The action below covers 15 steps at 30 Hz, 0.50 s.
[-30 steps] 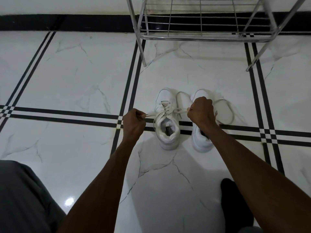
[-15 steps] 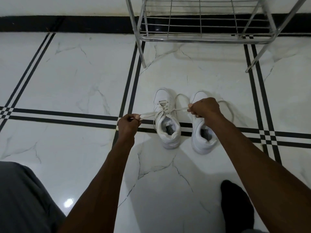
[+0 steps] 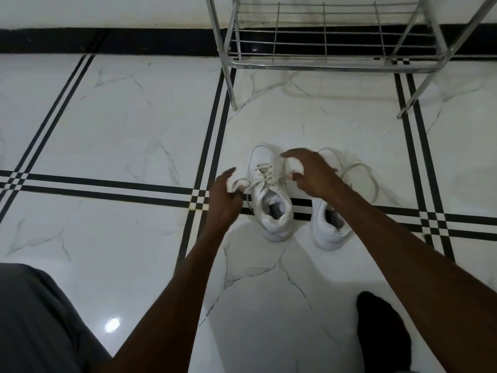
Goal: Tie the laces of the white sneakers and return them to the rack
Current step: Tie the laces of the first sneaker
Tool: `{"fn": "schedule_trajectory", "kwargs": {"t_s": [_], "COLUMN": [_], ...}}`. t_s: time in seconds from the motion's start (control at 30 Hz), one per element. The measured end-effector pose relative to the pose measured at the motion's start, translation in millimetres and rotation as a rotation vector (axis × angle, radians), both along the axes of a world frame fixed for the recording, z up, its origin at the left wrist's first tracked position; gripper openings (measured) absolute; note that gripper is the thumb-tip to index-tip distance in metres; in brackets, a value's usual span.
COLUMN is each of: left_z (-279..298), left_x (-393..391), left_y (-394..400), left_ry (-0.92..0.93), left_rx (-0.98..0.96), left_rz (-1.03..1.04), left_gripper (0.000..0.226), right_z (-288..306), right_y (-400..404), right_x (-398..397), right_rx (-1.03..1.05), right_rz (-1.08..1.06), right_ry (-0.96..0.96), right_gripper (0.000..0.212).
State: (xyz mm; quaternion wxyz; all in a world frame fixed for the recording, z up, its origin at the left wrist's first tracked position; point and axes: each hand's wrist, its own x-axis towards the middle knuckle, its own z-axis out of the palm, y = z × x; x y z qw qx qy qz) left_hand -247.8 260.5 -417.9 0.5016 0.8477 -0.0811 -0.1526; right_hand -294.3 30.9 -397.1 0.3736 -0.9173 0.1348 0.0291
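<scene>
Two white sneakers stand side by side on the tiled floor, toes pointing away from me. Over the left sneaker (image 3: 271, 208) my two hands hover with their fingers spread. My left hand (image 3: 223, 200) is at that shoe's left side, its fingertips beside a slack lace end (image 3: 243, 183). My right hand (image 3: 312, 173) is curled like a claw above the gap between the shoes and holds nothing. It hides part of the right sneaker (image 3: 330, 230), whose laces (image 3: 373, 184) lie loose on the floor. Both hands are motion-blurred.
A chrome wire shoe rack (image 3: 322, 66) stands just beyond the sneakers against the black skirting, its bottom shelf bare. My knee in grey cloth (image 3: 40, 319) is at the lower left and a dark-socked foot (image 3: 382, 327) at the lower right.
Both hands were pulling the left sneaker's lace ends taut sideways. They have let go, the fingers have spread, and the lace now hangs slack.
</scene>
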Motion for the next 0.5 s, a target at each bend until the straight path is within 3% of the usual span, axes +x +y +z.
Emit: {"fn": "schedule_trajectory", "kwargs": {"t_s": [0.07, 0.13, 0.3, 0.5], "left_z": [-5, -15, -10, -5], "left_x": [-8, -8, -7, 0], "left_y": [-12, -20, -19, -6], "left_ry": [-0.051, -0.127, -0.378, -0.7], "left_rx": [-0.011, 0.125, 0.577, 0.801], "left_rz": [-0.191, -0.219, -0.246, -0.362], "left_gripper": [0.056, 0.057, 0.02, 0.03], "right_z": [-2, -7, -15, -11], "right_y": [9, 14, 18, 17], "right_x": [-3, -8, -11, -15], "right_rx": [0.075, 0.044, -0.386, -0.657], "right_rz": [0.161, 0.175, 0.126, 0.26], "right_ry": [0.032, 0.015, 0.035, -0.071], "right_gripper": [0.042, 0.024, 0.013, 0.038]}}
